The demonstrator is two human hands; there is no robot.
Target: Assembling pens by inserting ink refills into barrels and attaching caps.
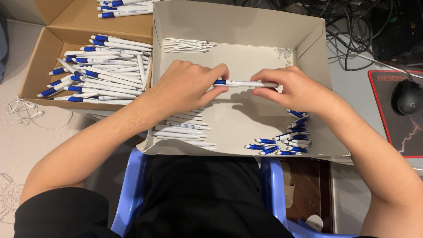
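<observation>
Both hands hold one white pen with a blue end (244, 83) level above a shallow pale cardboard box (240, 26). My left hand (187, 86) pinches the blue end between thumb and fingers. My right hand (293, 88) grips the white end. Inside the box, white pen barrels (183, 130) lie under my left wrist, blue clip pieces (286, 141) lie at the lower right, and thin white refills (187, 45) lie at the far left.
A brown cardboard box (35, 66) at the left holds several finished white-and-blue pens (103, 72). White earphones (22, 110) lie on the surface left of it. At right are a black mouse (407, 97) on a mouse pad and tangled cables (348, 26).
</observation>
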